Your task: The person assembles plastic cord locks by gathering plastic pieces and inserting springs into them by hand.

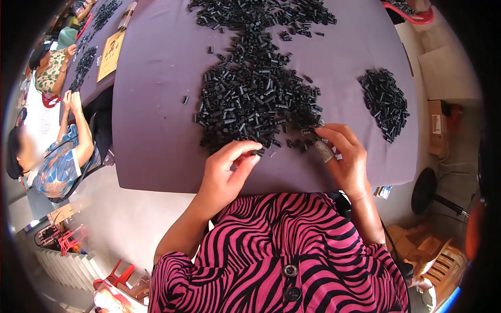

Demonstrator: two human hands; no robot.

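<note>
My left hand (227, 169) is at the near edge of a large pile of small black tube-shaped parts (237, 99). Its thumb and fingertips pinch one small black part (257, 152). To its right, my right hand (345, 159) is curled at the pile's lower right side, the fingertips close together among a few dark pieces. Whatever sits between them is too small to make out. A greyish wrap (324, 150) covers one of its digits. Some loose black pieces (298, 144) lie between the two hands.
The parts lie on a purple-grey cloth-covered table (156, 130). A smaller heap of black pieces (387, 104) sits at the right. At left, a person (65, 151) and another person (52, 68) sit by a second table holding similar heaps and a yellow printed sheet (111, 56).
</note>
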